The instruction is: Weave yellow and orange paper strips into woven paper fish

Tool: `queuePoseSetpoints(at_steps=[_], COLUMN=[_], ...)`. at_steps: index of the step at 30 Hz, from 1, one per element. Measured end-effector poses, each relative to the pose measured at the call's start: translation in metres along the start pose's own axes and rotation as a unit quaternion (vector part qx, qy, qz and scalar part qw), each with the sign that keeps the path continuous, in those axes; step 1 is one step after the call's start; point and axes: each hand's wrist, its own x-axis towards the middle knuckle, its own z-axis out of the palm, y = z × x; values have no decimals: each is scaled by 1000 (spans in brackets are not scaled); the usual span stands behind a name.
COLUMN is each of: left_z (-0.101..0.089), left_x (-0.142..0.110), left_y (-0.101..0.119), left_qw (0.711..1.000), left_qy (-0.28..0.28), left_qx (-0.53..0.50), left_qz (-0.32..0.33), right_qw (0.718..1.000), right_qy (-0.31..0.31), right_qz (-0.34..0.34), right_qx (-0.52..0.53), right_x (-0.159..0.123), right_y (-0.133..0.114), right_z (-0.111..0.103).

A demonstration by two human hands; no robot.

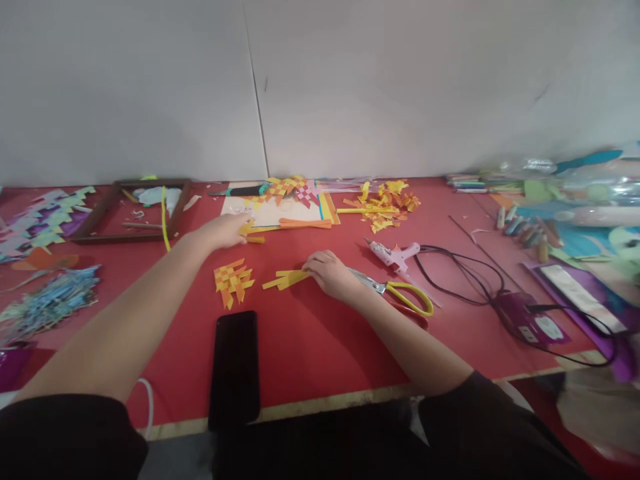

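Observation:
My left hand [229, 231] reaches to the front edge of a cream board, its fingers closed around the end of a short yellow-orange paper strip [257, 239]. A small bundle of yellow paper strips [285, 279] lies on the red table, its right end pinched under the fingers of my right hand [327, 272]. Between my arms sits a woven yellow-and-orange paper piece [233, 280] with pointed ends. Scissors [407, 293] with yellow handles lie partly beneath my right forearm. Beyond that hand is a pink glue gun [395, 255].
A black phone [235, 367] lies near the table's front edge. Yellow paper scraps [385, 205] are heaped behind my right hand. On the cream board [273, 213] rest more woven pieces and a craft knife [245, 191]. A wooden frame [85, 230] stands left; a black cord [455, 253] runs right.

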Motion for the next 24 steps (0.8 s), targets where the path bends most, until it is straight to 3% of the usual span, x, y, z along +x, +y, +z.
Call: queuePoseSetpoints(at_steps=[4,8,11,14,18,24], left_z=[9,12,31,56,72,76], left_x=[-14,-35,-56,-72,-81,-83], left_y=[11,60,103,128,129,122], left_qw=[997,988,991,994,997,991], left_qy=[69,140,97,41,29,23], left_qx=[-15,-30,-40,-42,-62,-129], left_qz=[42,53,80,87,44,11], right_qw=[1000,999,999,999,999,980], right_qy=[7,8,4,-1,9,19], right_qz=[24,31,25,20,50,173], right_qx=[14,27,32,30,-1,-92], right_x=[0,-4,-8,-12,-28,-70], right_y=[1,-3,-9,-12,2,36], right_z=[-1,-3,-3,-5,-20,-46])
